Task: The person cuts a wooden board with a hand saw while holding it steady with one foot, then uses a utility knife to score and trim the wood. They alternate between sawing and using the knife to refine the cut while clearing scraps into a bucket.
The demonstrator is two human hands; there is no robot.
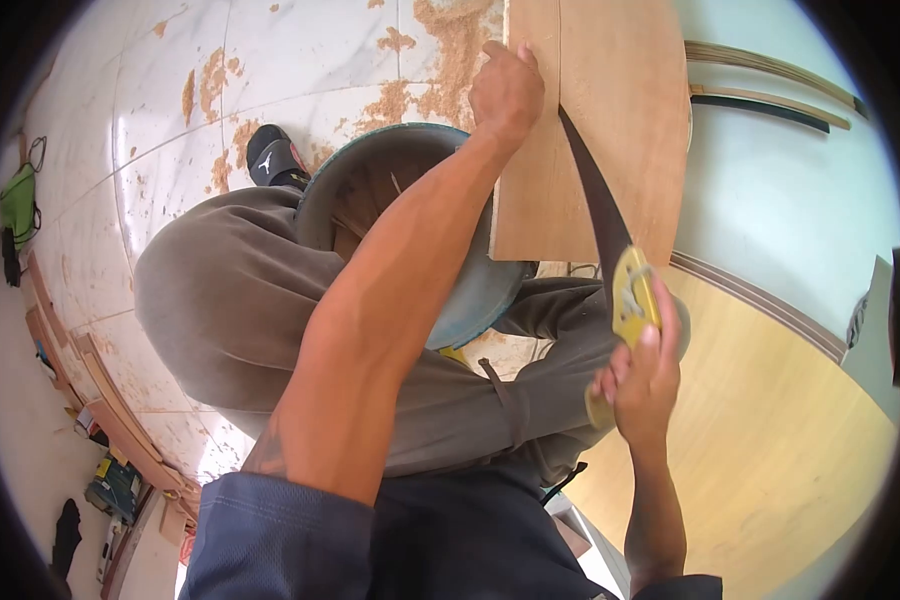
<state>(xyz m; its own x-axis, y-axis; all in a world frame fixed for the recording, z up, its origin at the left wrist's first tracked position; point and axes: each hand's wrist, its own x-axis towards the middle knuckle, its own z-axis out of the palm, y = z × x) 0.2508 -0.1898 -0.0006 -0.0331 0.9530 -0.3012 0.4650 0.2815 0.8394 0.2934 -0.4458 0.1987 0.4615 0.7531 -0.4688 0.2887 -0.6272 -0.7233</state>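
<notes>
My right hand [645,385] is closed around the yellow handle of a handsaw [600,195]. Its dark, tapering blade slants up and left, the tip meeting a thin line in a flat wooden board [620,130]. That line continues from the tip toward the board's far end. My left hand [507,92] grips the board's left edge, left of the line; some of its fingers are hidden. Below and left of the board is a round grey-blue tub [475,300], partly covered by my left forearm and the board.
Sawdust [210,85] is scattered over the white tiled floor [160,180]. A sandalled foot [273,158] is beside the tub. A large plywood sheet [760,400] lies right. Wood strips [120,430] and a power tool [117,488] are at left; thin strips [770,70] are upper right.
</notes>
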